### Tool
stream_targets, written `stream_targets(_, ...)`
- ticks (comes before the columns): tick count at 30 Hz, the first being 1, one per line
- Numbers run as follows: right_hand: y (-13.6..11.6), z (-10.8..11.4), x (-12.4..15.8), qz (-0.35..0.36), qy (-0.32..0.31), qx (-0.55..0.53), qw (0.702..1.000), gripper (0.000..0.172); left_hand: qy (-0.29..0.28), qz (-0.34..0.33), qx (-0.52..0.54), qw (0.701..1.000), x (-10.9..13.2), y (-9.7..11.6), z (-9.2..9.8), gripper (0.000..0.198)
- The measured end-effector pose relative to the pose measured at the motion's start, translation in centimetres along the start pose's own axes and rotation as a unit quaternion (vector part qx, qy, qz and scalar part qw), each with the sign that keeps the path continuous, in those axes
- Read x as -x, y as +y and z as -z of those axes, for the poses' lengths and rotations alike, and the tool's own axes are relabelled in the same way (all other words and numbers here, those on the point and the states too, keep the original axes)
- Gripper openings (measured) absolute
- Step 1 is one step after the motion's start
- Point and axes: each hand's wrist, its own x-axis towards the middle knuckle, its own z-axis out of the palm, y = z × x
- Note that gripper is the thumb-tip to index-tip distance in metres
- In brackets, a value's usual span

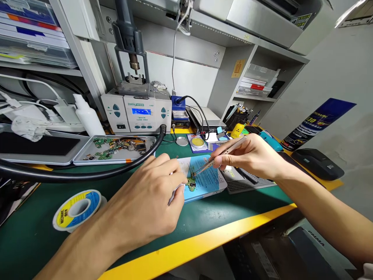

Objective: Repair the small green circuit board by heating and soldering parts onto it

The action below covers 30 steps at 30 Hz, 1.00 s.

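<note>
A small green circuit board [191, 184] lies on a blue pad [208, 179] in the middle of the green bench mat. My left hand [151, 196] rests beside it, fingers curled, pinching the board's left edge and a bit of white material. My right hand [250, 153] is closed on metal tweezers [217, 158], whose tips touch the top of the board.
A hot-air rework station [136, 111] with its thick black hose [87, 171] stands behind. A metal tray [113, 149] holds several boards. A solder spool [77, 209] lies at left. Tool pots, a spray can [316, 124] and a black device [317, 163] sit at right. The yellow bench edge [204, 243] runs in front.
</note>
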Motion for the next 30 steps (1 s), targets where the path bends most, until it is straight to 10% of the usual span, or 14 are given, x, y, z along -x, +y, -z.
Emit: stream_targets(30,-0.51,-0.35,-0.20,0.002,-0.027,0.016,0.999,0.016,-0.020,-0.011,0.031,0.999,0.34,0.59,0.09,0.027)
